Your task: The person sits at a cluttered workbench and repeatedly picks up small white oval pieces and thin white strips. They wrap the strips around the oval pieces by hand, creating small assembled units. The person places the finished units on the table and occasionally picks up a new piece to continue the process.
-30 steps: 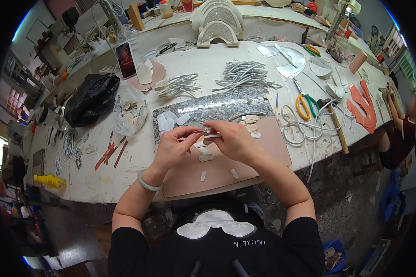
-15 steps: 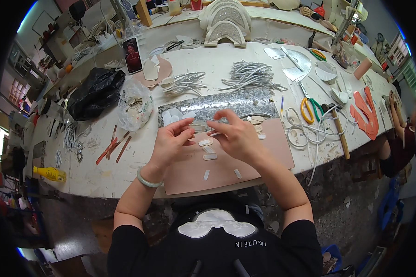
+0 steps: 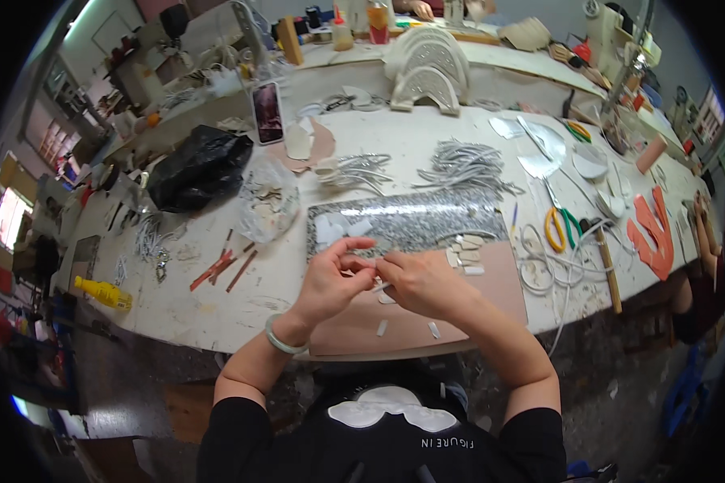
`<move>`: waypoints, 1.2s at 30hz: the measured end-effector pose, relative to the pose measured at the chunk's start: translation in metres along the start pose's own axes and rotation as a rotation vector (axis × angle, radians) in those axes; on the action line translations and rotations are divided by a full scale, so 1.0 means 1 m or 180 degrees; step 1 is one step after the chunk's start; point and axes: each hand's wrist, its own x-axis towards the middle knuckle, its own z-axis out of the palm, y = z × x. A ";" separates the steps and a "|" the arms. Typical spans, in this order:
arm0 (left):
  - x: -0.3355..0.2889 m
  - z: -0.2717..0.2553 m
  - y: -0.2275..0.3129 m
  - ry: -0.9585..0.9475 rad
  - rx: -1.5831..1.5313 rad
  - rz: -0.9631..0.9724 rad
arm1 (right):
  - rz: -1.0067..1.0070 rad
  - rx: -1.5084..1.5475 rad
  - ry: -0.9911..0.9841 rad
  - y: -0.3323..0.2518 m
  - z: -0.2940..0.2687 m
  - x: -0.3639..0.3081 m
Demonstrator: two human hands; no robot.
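Observation:
Over a pink-brown sheet (image 3: 346,338), my left hand (image 3: 334,282) and my right hand (image 3: 419,280) meet fingertip to fingertip. Both are closed in a pinch, and whatever lies between the fingers is mostly hidden. A thin whitish edge shows below my right fingertips, too small to name. Beneath the hands is a small pale piece (image 3: 387,298), partly covered. Nearer to me lie two small white strips, one on the left (image 3: 382,328) and one on the right (image 3: 434,330). Several cream and white tabs (image 3: 469,253) sit right of my right hand. Translucent white pieces (image 3: 330,229) rest beyond my left hand.
A speckled stone slab (image 3: 411,216) lies behind the sheet. Bundles of silver cord (image 3: 465,167), a phone (image 3: 267,113), a black plastic bag (image 3: 201,169) and a clear bag (image 3: 267,197) surround it. Right are scissors (image 3: 554,229), white cord (image 3: 532,262) and a hammer (image 3: 611,274).
My hands have come together from slightly apart, the right fingers lowering to meet the left. The whole view has shifted, so the table appears farther right and lower.

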 end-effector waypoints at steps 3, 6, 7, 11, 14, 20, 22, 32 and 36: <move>0.000 0.001 -0.005 0.0210 -0.0138 0.0193 | 0.0158 0.0423 0.0344 -0.004 0.005 0.000; -0.003 -0.003 0.002 0.0110 -0.0410 0.0301 | 0.0821 0.1344 0.0908 -0.004 0.006 -0.003; -0.002 -0.007 0.001 0.0216 -0.0534 0.0185 | 0.1398 0.1936 0.0996 -0.004 -0.001 -0.004; -0.005 -0.023 0.000 0.0399 -0.0927 -0.0099 | 0.1913 0.2312 0.0728 0.010 -0.028 -0.020; -0.008 -0.023 -0.001 0.0289 -0.1252 -0.0133 | 0.1525 0.1584 0.0216 0.004 -0.039 -0.026; -0.015 -0.013 0.007 -0.0060 -0.1718 -0.0345 | 0.1438 0.1306 0.0020 -0.016 -0.035 -0.028; -0.015 -0.011 -0.003 -0.0036 -0.1820 -0.0210 | 0.1417 0.1589 0.0171 -0.022 -0.038 -0.023; -0.021 0.004 -0.009 0.0059 -0.1773 -0.0279 | 0.1851 0.3178 0.0484 -0.024 -0.025 -0.030; -0.021 0.008 -0.007 0.0083 -0.1798 -0.0293 | 0.2025 0.3507 0.0614 -0.026 -0.020 -0.034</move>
